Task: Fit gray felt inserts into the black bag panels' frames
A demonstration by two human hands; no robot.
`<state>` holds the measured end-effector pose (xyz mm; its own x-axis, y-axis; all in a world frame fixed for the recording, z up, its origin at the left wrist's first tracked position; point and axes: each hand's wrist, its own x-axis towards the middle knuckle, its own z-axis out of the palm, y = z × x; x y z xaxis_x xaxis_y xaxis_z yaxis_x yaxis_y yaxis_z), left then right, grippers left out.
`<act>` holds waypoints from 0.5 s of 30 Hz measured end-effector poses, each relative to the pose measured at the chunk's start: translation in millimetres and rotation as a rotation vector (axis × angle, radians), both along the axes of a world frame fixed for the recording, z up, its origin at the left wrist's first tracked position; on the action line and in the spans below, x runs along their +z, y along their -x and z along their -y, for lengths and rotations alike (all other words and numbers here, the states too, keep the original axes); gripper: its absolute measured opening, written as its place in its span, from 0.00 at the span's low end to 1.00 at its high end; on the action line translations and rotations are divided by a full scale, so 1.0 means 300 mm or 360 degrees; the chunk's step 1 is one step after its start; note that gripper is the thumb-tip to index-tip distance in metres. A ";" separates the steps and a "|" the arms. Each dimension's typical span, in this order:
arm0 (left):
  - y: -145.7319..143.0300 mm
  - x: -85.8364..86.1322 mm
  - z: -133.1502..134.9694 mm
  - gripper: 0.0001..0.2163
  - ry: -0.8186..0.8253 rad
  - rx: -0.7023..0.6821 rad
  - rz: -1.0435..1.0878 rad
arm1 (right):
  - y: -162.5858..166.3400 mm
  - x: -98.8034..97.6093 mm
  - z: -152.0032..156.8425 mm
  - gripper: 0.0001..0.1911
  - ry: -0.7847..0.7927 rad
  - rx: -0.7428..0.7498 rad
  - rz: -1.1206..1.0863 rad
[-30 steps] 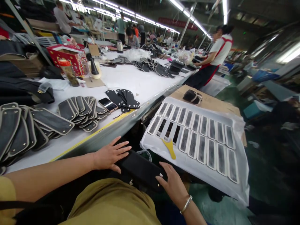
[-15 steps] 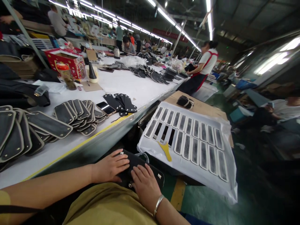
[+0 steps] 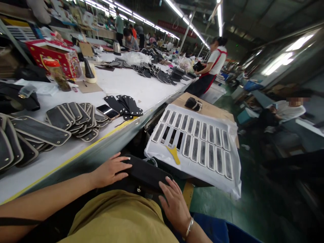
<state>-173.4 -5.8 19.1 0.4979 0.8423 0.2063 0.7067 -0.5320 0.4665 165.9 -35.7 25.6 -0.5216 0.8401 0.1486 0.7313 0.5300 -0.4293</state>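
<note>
A flat black leather panel lies across my lap, over my olive-clad knee. My left hand rests flat on its near-left end, fingers stretched out. At the panel's right end my right hand presses down with spread fingers; a silver bangle sits on that wrist. Neither hand grips anything.
A long white table on my left carries fanned stacks of black strap pieces, a phone, a red box and a jar. A white sheet with rows of grey strips and a yellow scraper lies ahead. A person in a red apron works further along.
My right hand slid from the panel's middle, beside the left hand, out to its right end. The view shifted slightly rightward.
</note>
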 end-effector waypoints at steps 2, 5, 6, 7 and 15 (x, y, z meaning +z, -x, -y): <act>0.009 -0.026 -0.019 0.19 0.0248 0.0380 0.0290 | -0.019 -0.031 -0.004 0.22 0.0100 -0.0371 -0.0217; -0.006 -0.086 -0.042 0.27 0.0741 0.0808 0.0757 | -0.022 -0.108 -0.012 0.25 0.0377 -0.0792 -0.0591; -0.018 -0.106 -0.046 0.28 0.0901 0.0855 0.0905 | -0.017 -0.134 -0.014 0.25 0.0472 -0.0856 -0.0703; -0.032 -0.123 -0.048 0.29 0.1023 0.0882 0.1040 | -0.009 -0.156 -0.015 0.25 0.0540 -0.0904 -0.0803; -0.104 -0.162 -0.044 0.24 0.0830 0.1184 0.1131 | 0.067 -0.169 -0.048 0.19 0.0554 -0.1200 -0.1095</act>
